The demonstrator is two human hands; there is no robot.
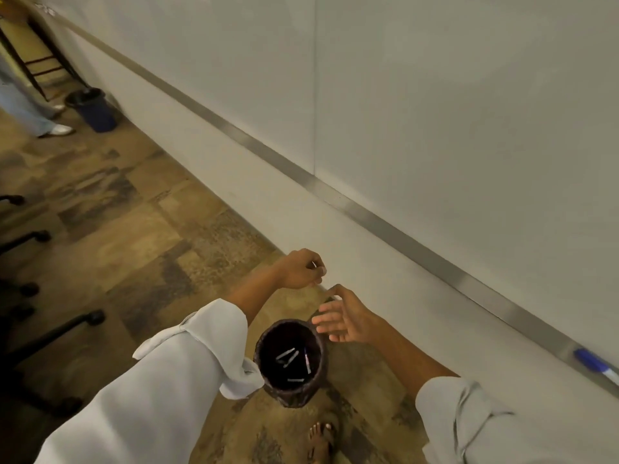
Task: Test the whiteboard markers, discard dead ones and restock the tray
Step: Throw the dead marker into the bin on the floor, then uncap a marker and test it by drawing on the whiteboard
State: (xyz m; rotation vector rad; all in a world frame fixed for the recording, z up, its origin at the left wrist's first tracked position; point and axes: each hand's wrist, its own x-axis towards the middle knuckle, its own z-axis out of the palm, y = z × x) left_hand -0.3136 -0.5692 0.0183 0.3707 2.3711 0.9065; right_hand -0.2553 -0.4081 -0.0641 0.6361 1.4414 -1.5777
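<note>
While the right hand (341, 318) hangs spread and empty over a dark bin (290, 361) at bottom centre holding discarded markers (288, 358), the left hand (301, 270) pinches a small pale object. A blue marker (594, 365) rests on the tray (368, 216) at lower right.

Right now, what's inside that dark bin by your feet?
The dark bin holds a few discarded markers lying on its bottom, about four. The left sleeve covers a bit of the rim, so anything there is hidden.

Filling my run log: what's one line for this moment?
left hand: curled, contents unclear | right hand: open above bin | markers in bin
</note>
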